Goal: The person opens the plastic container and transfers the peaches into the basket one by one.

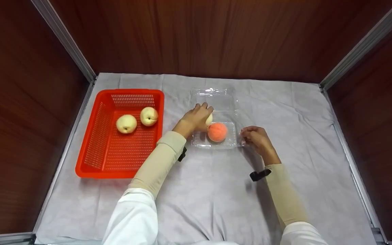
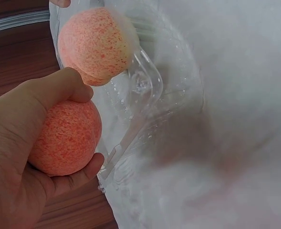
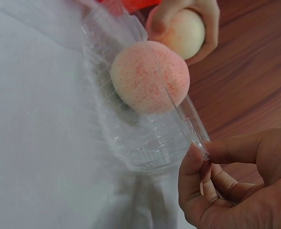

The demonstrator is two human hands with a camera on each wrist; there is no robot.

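My left hand (image 1: 197, 117) grips a peach (image 2: 66, 138) over the left side of a clear plastic clamshell box (image 1: 231, 136). In the left wrist view, thumb and fingers wrap round its pink side. Another peach (image 1: 217, 132), pink-orange on top, sits inside the box's base, beside the held one. The right hand (image 1: 255, 136) pinches the box's right rim between thumb and forefinger, plain in the right wrist view (image 3: 235, 176). Behind the base, the box's lid (image 1: 213, 98) lies folded back.
To the left stands a red plastic basket (image 1: 121, 173) with two pale peaches, one (image 1: 126, 124) left of the other (image 1: 149, 116). A grey cloth (image 1: 301, 129) covers the table. Dark wood panels (image 1: 196, 37) rise at the back and both sides.
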